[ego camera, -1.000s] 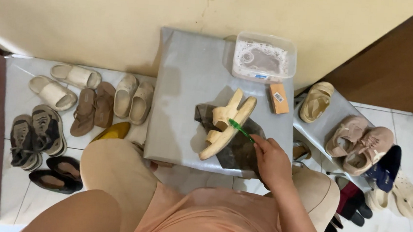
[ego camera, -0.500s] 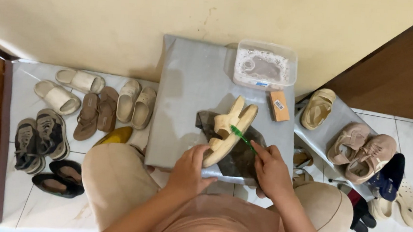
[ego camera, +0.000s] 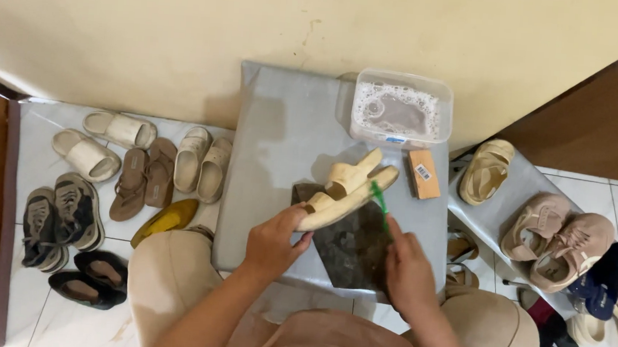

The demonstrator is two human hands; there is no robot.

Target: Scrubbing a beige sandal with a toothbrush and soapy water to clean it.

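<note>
Currently, left hand [ego camera: 273, 242] clamps the heel of the cream sandal [ego camera: 348, 191], raised over a dark cloth [ego camera: 351, 249]; its long axis slants up-right, away from the body. Right hand [ego camera: 407, 271], equally near, pinches a green brush [ego camera: 378, 202] against the sole edge

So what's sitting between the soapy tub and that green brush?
In the head view, a small orange box lies between the tub and the green brush, on the grey mat.

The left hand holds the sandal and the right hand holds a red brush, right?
Not quite: the head view shows the brush is green, not red. The left hand does hold the sandal, and the right hand holds the brush.
</note>
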